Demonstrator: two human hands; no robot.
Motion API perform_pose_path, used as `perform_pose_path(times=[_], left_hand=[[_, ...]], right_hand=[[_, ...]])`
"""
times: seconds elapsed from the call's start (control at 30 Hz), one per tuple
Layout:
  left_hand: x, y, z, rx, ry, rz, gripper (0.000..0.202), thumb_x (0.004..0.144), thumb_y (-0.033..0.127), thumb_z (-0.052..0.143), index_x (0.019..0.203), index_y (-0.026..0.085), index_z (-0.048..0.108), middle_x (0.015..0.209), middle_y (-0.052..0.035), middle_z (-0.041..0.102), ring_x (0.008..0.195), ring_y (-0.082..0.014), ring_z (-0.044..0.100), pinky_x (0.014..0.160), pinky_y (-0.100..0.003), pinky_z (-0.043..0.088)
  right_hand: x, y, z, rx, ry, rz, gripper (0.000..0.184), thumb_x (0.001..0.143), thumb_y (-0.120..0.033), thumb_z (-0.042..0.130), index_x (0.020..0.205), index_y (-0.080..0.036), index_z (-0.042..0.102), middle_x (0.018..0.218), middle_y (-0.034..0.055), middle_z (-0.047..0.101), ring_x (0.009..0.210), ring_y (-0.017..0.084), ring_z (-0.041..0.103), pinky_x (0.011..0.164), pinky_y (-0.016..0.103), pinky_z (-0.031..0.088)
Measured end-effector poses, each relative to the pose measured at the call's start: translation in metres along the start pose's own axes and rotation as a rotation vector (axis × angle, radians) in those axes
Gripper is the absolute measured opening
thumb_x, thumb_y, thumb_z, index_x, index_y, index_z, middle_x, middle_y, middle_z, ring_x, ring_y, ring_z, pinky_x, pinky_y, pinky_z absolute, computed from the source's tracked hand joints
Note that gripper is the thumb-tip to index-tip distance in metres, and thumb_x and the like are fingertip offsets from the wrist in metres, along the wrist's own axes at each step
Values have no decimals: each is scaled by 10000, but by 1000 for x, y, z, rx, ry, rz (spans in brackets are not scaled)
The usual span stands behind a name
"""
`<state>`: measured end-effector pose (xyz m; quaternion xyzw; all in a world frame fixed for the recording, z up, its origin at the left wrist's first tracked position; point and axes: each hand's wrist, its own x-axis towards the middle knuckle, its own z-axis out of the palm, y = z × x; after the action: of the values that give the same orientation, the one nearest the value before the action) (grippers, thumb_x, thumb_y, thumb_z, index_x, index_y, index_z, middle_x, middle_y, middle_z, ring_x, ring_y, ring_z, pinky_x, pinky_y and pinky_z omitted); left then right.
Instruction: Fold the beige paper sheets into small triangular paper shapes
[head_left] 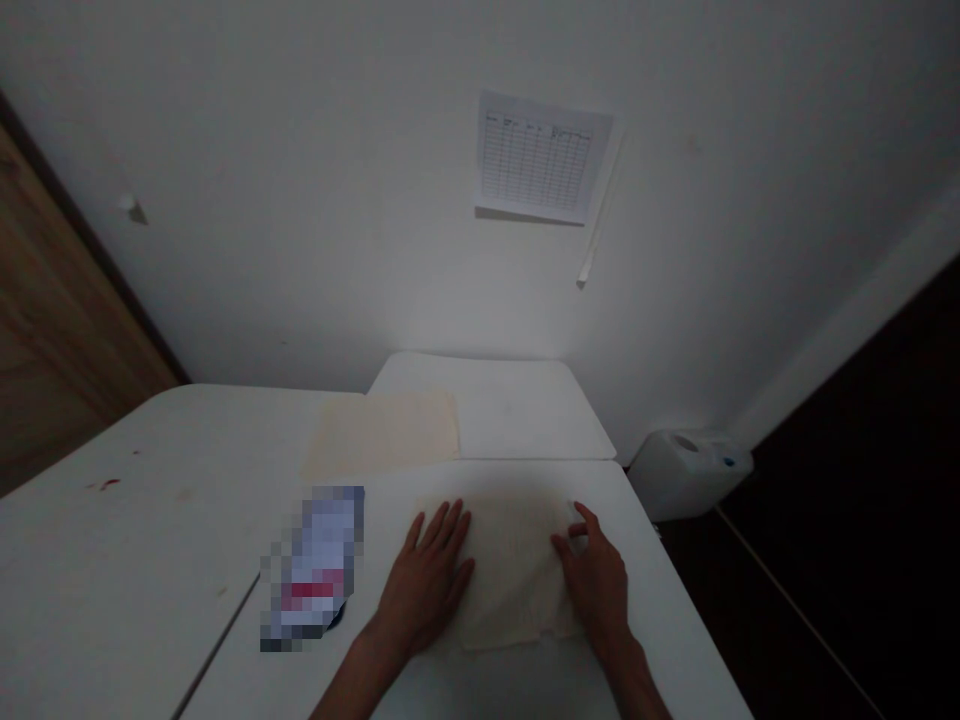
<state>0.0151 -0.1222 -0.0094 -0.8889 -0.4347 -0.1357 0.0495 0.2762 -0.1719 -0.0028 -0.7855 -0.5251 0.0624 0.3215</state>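
Cream creased cloth [517, 570] getting pressed onto the white plastic tabletop [480, 690], lying mid-table, left hand [424, 585] spreading flat across its left half, right hand [596, 580] splaying at its right edge, pinching nothing, both palms bearing down.

White wall [300, 200] behind, printed grid sheet [537, 156] taped on it, wood panel [60, 310] at left, dark floor [825, 560] at right, white plastic box [688, 474] just past the far right corner of the white table [112, 580].
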Motion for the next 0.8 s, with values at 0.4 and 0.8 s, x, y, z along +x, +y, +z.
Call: perform_pose_path(times=[0.4, 0.8], left_hand=[[6, 5, 6, 45, 95, 6, 530, 954, 381, 361, 1452, 201, 342, 1514, -77, 345, 1398, -263, 285, 1123, -490, 237], [5, 5, 4, -8, 66, -11, 543, 953, 368, 359, 1472, 218, 295, 1531, -63, 306, 1407, -256, 265, 1133, -484, 239]], right_hand=[[-7, -65, 31, -164, -203, -688, 445, 978, -286, 362, 1412, -201, 415, 1496, 59, 368, 1382, 236, 302, 1128, 429, 268], [-3, -38, 29, -197, -258, -554, 502, 979, -348, 337, 1461, -208, 336, 1522, 64, 300, 1407, 238, 255, 1141, 478, 187]])
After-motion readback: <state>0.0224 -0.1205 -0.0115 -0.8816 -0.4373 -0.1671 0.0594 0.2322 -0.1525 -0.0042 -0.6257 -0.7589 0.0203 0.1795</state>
